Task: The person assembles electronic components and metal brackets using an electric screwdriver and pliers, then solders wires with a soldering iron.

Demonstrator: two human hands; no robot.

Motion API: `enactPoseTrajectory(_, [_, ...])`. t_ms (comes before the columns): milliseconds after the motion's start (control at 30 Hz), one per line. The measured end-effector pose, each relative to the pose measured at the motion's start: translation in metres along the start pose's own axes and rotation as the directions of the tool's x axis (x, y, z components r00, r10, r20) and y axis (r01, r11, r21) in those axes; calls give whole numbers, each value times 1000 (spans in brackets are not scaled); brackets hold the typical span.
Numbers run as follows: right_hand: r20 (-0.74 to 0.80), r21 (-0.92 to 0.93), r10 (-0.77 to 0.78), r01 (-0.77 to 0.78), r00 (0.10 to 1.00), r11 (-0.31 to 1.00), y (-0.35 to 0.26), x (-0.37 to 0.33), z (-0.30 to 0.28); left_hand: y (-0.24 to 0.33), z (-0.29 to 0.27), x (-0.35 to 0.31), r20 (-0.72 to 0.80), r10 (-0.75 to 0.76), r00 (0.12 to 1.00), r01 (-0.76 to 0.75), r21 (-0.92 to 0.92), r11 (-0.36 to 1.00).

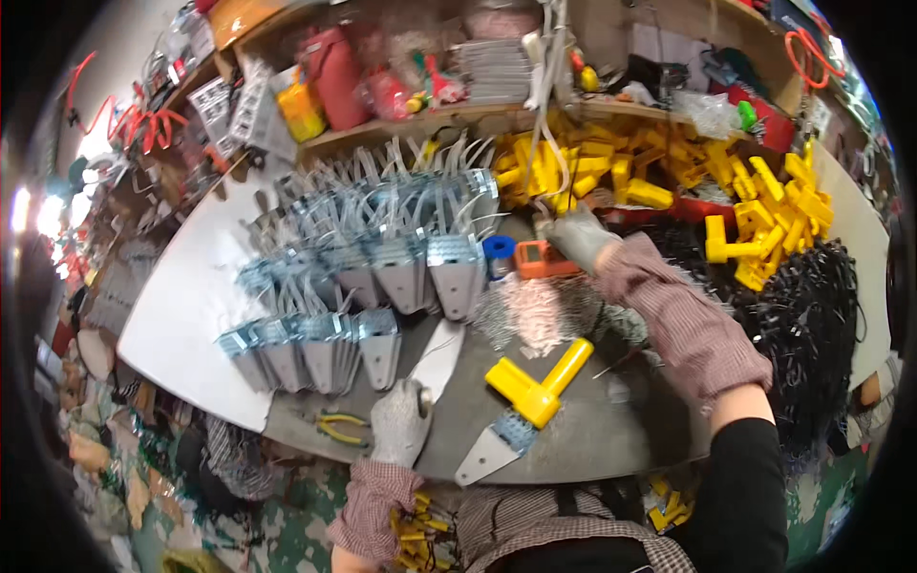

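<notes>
My left hand (399, 426), in a grey glove, is closed at the table's near edge around a small thing with a dark round end, too unclear to name. A thin wire rises from beside it. My right hand (577, 239), also gloved, reaches forward to the orange holder (543, 259), fingers closed near a hanging cable; what they grip is hidden. Between my hands lies a yellow angled plastic piece (540, 387) with a grey tapered plate (492, 455) joined to it. Yellow-handled pliers (341, 429) rest left of my left hand.
Stacks of grey tapered plates with pale wires (401, 272) fill the left and middle. Yellow plastic pieces (764, 215) are heaped at the back right, above a mass of black cables (802, 329). A blue spool (498, 250) stands beside the holder. A crowded shelf (449, 113) runs behind.
</notes>
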State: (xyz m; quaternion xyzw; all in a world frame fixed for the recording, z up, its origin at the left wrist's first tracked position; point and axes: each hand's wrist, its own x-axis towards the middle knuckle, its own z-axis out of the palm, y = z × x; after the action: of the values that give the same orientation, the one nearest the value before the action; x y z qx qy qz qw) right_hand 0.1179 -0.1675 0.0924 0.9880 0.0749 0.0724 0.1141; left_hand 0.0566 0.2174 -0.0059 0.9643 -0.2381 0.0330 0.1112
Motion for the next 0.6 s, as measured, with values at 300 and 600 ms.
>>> enactPoseTrajectory(300, [-259, 907, -55, 262, 964, 331, -155, -122, -3, 4, -1, -21, 134, 175, 975, -200, 203, 959])
enactPoseTrajectory(600, [22, 991, -156, -1, 988, 131, -169, -157, 1, 4, -25, -43, 248, 217, 944, -230, 24, 973])
